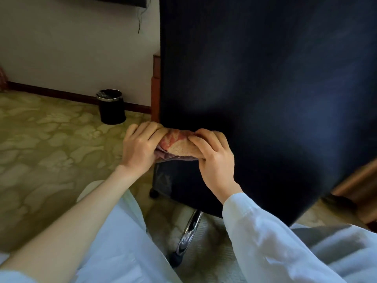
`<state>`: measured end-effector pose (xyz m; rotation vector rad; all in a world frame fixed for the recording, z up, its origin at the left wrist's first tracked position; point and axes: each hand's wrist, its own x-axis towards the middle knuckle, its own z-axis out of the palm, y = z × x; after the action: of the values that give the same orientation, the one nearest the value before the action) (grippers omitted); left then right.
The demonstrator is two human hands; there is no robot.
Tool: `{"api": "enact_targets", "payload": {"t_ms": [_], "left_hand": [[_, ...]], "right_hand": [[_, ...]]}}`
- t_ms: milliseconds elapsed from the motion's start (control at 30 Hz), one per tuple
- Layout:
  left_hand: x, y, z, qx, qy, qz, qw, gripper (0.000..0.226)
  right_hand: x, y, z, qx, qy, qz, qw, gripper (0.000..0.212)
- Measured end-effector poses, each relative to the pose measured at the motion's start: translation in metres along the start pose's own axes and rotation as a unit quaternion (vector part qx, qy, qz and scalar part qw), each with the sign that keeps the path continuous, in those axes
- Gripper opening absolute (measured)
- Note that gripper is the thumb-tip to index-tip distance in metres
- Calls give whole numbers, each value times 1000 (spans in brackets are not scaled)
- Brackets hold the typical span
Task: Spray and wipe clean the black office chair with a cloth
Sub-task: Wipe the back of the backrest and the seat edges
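The black office chair (pixel 265 88) fills the right half of the view, its tall backrest facing me. A folded cloth (pixel 177 146), red and beige with a purple underside, is held between both hands at the lower left edge of the backrest. My left hand (pixel 140 146) grips the cloth's left end with curled fingers. My right hand (pixel 214 158) grips its right end, thumb on top. No spray bottle is in view.
A chrome chair leg (pixel 189 231) with a black caster runs down toward me, and another caster (pixel 154 193) sits left of it. A black waste bin (pixel 111 106) stands on the patterned carpet by the wall. Wooden furniture (pixel 156 88) stands behind the chair.
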<state>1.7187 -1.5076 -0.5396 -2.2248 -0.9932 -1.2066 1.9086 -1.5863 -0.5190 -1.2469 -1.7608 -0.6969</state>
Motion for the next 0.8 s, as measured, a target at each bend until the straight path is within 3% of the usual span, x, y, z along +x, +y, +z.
{"api": "enact_targets", "payload": {"t_ms": [133, 333, 533, 800], "left_hand": [[-14, -41, 10, -5, -24, -30, 999, 55], [-49, -61, 48, -46, -75, -5, 996, 55], [-95, -51, 76, -85, -86, 34, 992, 18], [-131, -37, 103, -63, -150, 80, 983, 14]], "right_hand": [[12, -20, 39, 1, 5, -57, 998, 29], [-29, -15, 88, -23, -61, -102, 993, 29], [-90, 0, 100, -28, -166, -97, 981, 34], [-141, 13, 111, -5, -246, -70, 967, 32]]}}
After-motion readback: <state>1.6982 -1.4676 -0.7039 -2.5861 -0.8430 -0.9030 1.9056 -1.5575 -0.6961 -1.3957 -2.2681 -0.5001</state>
